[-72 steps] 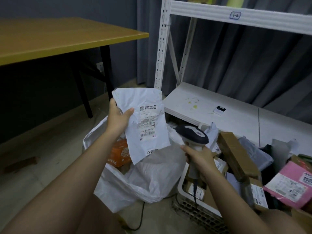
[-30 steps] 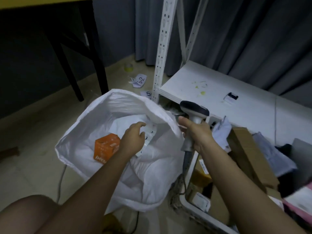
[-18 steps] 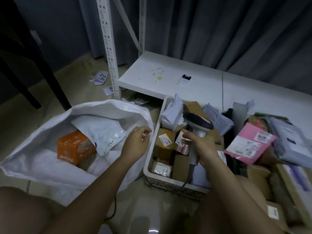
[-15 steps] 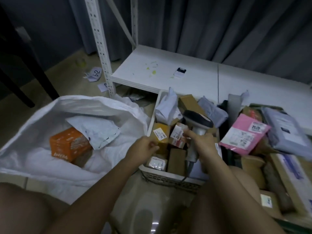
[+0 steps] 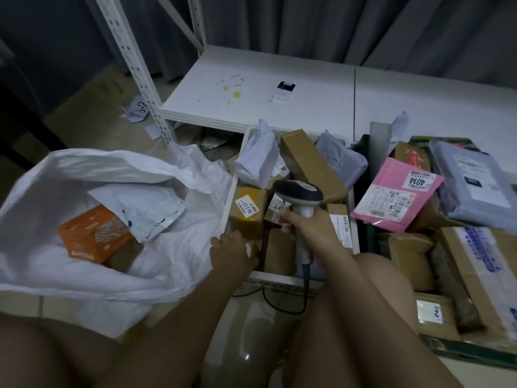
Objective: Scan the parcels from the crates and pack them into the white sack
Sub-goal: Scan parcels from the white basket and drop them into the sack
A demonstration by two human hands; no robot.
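Observation:
The white sack (image 5: 112, 163) lies open at the left, with an orange box (image 5: 92, 236) and a white mailer (image 5: 140, 205) inside. Right of it stands a white crate (image 5: 229, 203) full of brown boxes and mailers. My left hand (image 5: 232, 253) reaches into the crate's near left corner and covers a small parcel there; its grip is hidden. My right hand (image 5: 310, 228) grips the handle of a barcode scanner (image 5: 298, 191), held over the crate with its head above a labelled box (image 5: 247, 211).
A second, green-edged crate (image 5: 461, 351) at the right holds a pink mailer (image 5: 391, 200), a grey mailer (image 5: 475, 191) and cartons. A low white shelf board (image 5: 251, 107) and its upright (image 5: 140, 74) stand behind. My knees are at the bottom.
My left hand dropped the white mailer into the sack, then swung right and down into the crate's near corner. The scanner stayed in my right hand over the crate.

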